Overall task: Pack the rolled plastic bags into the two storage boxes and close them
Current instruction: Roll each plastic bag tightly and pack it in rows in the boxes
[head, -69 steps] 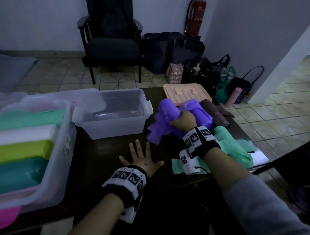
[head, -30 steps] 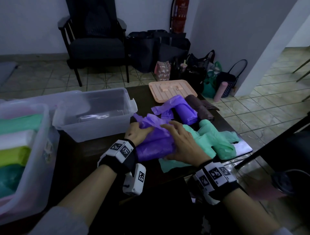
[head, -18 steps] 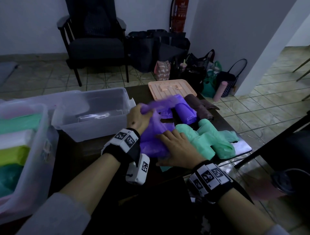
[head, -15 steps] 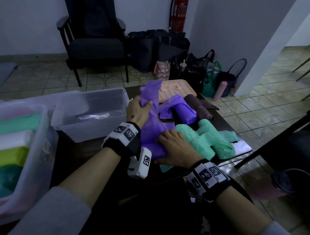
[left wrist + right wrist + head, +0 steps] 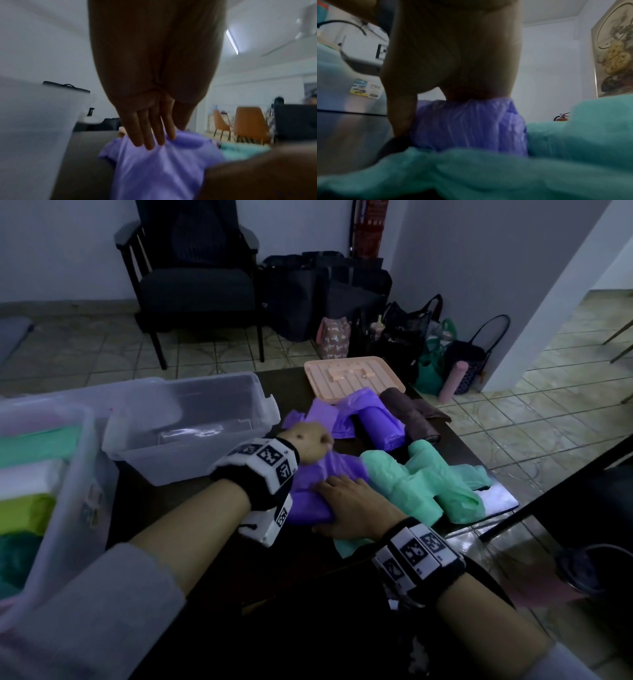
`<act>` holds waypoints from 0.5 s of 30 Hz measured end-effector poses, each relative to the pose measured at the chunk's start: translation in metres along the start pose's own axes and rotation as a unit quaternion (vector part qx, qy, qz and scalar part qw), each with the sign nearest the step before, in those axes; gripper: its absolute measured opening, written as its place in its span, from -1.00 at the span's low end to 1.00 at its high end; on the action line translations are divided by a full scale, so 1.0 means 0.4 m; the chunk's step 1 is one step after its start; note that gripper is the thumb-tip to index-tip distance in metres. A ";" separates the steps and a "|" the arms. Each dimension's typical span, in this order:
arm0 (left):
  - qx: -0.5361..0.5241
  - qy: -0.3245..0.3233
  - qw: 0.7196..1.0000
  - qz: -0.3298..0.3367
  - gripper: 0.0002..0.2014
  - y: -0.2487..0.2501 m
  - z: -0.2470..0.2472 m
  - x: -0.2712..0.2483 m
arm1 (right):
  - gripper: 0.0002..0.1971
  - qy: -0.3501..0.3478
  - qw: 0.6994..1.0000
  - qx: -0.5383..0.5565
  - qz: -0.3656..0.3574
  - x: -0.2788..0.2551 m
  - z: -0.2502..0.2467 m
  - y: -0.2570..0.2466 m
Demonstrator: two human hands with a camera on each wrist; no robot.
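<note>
A purple bag roll (image 5: 308,505) lies on the dark table (image 5: 171,508) just right of the empty clear box (image 5: 191,433). My left hand (image 5: 310,441) pinches its loose end low over the roll, the fingers (image 5: 150,135) lying on the purple plastic (image 5: 163,169). My right hand (image 5: 346,501) holds the rolled part (image 5: 471,124), fingers on top and thumb (image 5: 400,115) down its near side. A second purple roll (image 5: 382,426), a brown roll (image 5: 411,419) and crumpled green bags (image 5: 421,484) lie to the right. The left box (image 5: 85,440) holds several coloured rolls.
A peach lid (image 5: 352,374) lies at the table's far edge. The green bags reach the table's right edge. Beyond the table stand a dark armchair (image 5: 195,278), a fire extinguisher (image 5: 368,227) and several bags on the tiled floor (image 5: 342,292).
My left hand has brought the loose purple end down from where it held it raised over the table. My right hand has stayed on the roll.
</note>
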State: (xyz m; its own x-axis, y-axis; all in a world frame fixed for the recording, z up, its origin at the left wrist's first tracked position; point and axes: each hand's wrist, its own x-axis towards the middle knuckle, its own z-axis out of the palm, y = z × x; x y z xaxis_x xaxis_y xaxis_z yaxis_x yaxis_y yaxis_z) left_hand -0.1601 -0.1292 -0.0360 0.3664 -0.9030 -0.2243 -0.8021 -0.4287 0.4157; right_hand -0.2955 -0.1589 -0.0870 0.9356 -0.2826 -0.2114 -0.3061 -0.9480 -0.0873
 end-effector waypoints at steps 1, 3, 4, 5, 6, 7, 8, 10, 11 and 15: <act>0.020 -0.052 0.998 -0.006 -0.65 -0.010 0.017 0.000 | -0.29 -0.009 1.000 -0.007 -0.002 0.002 0.001 -0.003; 0.048 -0.106 0.993 -0.016 -0.57 -0.033 0.051 -0.005 | -0.30 -0.019 1.000 -0.011 -0.007 0.001 0.005 -0.010; 0.068 -0.124 0.990 -0.016 -0.53 -0.045 0.065 -0.007 | -0.31 -0.019 1.000 -0.010 -0.010 0.001 0.007 -0.013; 0.088 -0.138 0.986 -0.021 -0.50 -0.056 0.074 -0.006 | -0.32 -0.019 1.000 -0.009 -0.013 -0.001 0.007 -0.017; 0.110 -0.148 0.982 -0.026 -0.47 -0.066 0.080 -0.005 | -0.33 -0.017 1.000 -0.008 -0.017 -0.002 0.006 -0.021; 0.122 -0.153 0.980 -0.036 -0.44 -0.074 0.085 -0.001 | -0.33 -0.018 1.000 -0.010 -0.020 -0.003 0.004 -0.025; 0.131 -0.153 0.978 -0.046 -0.42 -0.079 0.089 0.004 | -0.33 -0.020 0.999 -0.011 -0.024 -0.003 0.003 -0.027; 0.144 -0.148 0.977 -0.057 -0.40 -0.078 0.100 0.009 | -0.32 -0.024 0.999 -0.014 -0.030 -0.001 0.003 -0.033; 0.149 -0.144 0.977 -0.060 -0.40 -0.073 0.107 0.010 | -0.32 -0.025 0.999 -0.014 -0.030 0.000 0.004 -0.035; 0.123 -0.143 0.979 -0.081 -0.23 -0.078 0.124 0.015 | -0.37 -0.030 0.999 -0.005 -0.035 -0.004 -0.003 -0.040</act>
State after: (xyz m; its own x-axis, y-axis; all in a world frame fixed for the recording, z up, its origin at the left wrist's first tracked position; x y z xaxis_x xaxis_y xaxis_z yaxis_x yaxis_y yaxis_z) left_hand -0.1562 -0.1198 -0.0941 0.3798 -0.7634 -0.5225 -0.8466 -0.5145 0.1362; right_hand -0.2916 -0.1434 -0.0839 0.9420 -0.2073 -0.2638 -0.2389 -0.9665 -0.0938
